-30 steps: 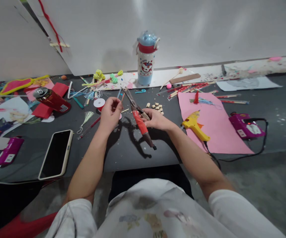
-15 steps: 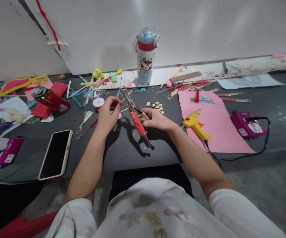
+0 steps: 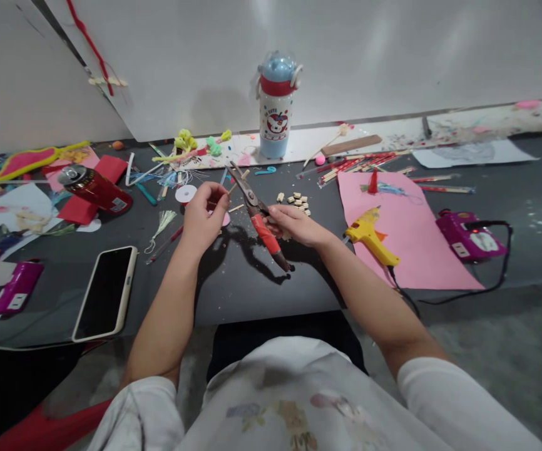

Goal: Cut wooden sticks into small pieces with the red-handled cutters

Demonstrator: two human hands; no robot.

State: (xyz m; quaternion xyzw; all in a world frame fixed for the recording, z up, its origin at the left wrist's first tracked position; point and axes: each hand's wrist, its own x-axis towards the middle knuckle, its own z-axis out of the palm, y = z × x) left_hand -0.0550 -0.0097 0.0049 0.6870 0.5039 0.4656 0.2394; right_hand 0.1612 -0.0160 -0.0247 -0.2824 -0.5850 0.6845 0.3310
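My left hand is closed, pinching a thin wooden stick between thumb and fingertips. The stick slants up and right to the jaws of a pair of pliers. Whether the jaws touch it, I cannot tell. My right hand grips the pliers, whose visible handle is wrapped in red tape; the other handle is mostly hidden by my fingers. Short cut wooden pieces lie just beyond my right hand. Another short stick rests on the table between my hands.
A bottle stands behind the pliers. To the right, a yellow glue gun lies on pink paper, near a purple power box. Leftward are a phone, a tilted red can and a ribbon spool.
The stick in my left hand has come up across the pliers' jaws. My right fingers have drawn in, and the handle's shadow has moved up closer to the handle.
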